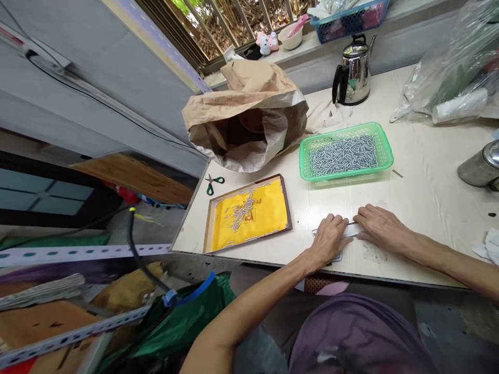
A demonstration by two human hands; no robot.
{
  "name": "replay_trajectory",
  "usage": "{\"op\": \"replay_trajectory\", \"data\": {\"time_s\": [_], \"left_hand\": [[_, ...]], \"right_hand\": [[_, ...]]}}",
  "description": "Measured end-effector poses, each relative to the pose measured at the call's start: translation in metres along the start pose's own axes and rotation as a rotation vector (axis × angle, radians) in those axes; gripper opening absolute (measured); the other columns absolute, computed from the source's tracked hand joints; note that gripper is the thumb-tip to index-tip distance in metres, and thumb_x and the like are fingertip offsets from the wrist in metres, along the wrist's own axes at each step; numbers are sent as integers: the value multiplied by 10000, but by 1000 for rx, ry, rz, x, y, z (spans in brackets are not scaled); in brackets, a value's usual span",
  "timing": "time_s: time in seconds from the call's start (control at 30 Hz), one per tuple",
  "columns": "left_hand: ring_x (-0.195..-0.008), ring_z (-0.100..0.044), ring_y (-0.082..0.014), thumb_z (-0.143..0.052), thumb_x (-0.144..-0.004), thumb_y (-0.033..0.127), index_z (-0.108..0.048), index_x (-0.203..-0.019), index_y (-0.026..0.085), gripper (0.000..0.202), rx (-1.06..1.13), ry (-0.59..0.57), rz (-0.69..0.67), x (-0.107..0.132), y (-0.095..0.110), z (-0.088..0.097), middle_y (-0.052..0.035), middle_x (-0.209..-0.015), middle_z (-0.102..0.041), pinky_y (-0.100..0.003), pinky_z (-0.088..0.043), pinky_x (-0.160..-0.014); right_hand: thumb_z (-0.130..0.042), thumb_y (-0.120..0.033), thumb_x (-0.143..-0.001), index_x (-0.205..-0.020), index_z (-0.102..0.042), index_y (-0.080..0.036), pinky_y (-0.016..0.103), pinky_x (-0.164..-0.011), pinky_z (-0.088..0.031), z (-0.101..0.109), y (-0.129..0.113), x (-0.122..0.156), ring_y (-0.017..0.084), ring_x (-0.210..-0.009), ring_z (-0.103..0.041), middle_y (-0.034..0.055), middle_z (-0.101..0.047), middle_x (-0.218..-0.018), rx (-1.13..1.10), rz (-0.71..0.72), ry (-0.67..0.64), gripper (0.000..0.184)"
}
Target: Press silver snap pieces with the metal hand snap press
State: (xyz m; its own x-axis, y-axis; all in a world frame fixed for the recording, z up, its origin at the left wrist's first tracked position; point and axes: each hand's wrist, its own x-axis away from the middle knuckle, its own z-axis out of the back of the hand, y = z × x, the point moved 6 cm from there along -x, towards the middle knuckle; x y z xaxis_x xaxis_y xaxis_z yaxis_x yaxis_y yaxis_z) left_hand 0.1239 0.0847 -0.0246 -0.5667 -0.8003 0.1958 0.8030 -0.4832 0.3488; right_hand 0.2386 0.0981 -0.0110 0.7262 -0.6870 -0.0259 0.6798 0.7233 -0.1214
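My left hand (329,240) and my right hand (380,225) rest side by side on the white table (421,192) near its front edge. Both press down on a small clear plastic bag (353,229) that lies flat between them, fingers curled over it. Behind them stands a green plastic basket (380,136) filled with several silver screws (343,154). To the left lies a shallow box lid with a yellow lining (268,210), holding a small pile of screws (241,210).
An open brown paper sack (249,111) lies at the back left, green-handled scissors (213,183) beside it. A steel kettle (354,70), plastic bags (452,72) and a metal can (481,166) stand at the back and right. Shelving and clutter sit below the table's left edge.
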Motion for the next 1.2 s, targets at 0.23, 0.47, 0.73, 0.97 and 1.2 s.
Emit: {"op": "replay_trajectory", "data": {"time_s": [0.23,0.47,0.73,0.97,1.2], "left_hand": [[-962,-560,-243,-569,-924,266,-611,-990,166,127,39,22,7,-2,-2,-7,-73,-928,-612,-382,-498,-818],[-1377,-394,-320,-548,-929,256,-449,-1343,124,446,-40,242,15,18,12,-29,-214,-1449,-441,-506,-405,-1079],[-1406,-373,-302,-486,-950,454,-437,-1383,129,544,110,270,-86,35,51,-52,-196,-1392,-524,-563,-303,-1150],[-1277,-517,-316,-519,-932,456,-523,-1332,71,555,172,212,-90,31,54,-44,-194,-1306,-598,-459,-414,-1102],[-1153,-588,-324,-479,-936,480,-712,-1097,61,506,-142,262,-255,24,56,-41,-176,-1060,-710,-384,-486,-1013]], "right_hand": [[-450,-180,-965,-784,-569,-186,288,-651,-377,-10,-2,8,188,-734,-523,49,-575,-764,-33,36,74,217],[-587,-425,-883,-992,-621,-173,338,-729,-439,-2,28,-1,238,-851,-552,106,-614,-955,-144,26,-34,277],[-430,-229,-937,-810,-634,-193,350,-675,-329,-1,40,-42,235,-801,-511,89,-640,-820,90,-26,39,243],[-555,-106,-881,-797,-659,-226,318,-674,-304,12,-61,-61,193,-821,-504,46,-628,-891,-69,387,-19,180],[-419,-33,-892,-756,-635,-231,339,-683,-360,-40,-85,-61,185,-766,-541,25,-625,-785,-80,645,208,323]]}}
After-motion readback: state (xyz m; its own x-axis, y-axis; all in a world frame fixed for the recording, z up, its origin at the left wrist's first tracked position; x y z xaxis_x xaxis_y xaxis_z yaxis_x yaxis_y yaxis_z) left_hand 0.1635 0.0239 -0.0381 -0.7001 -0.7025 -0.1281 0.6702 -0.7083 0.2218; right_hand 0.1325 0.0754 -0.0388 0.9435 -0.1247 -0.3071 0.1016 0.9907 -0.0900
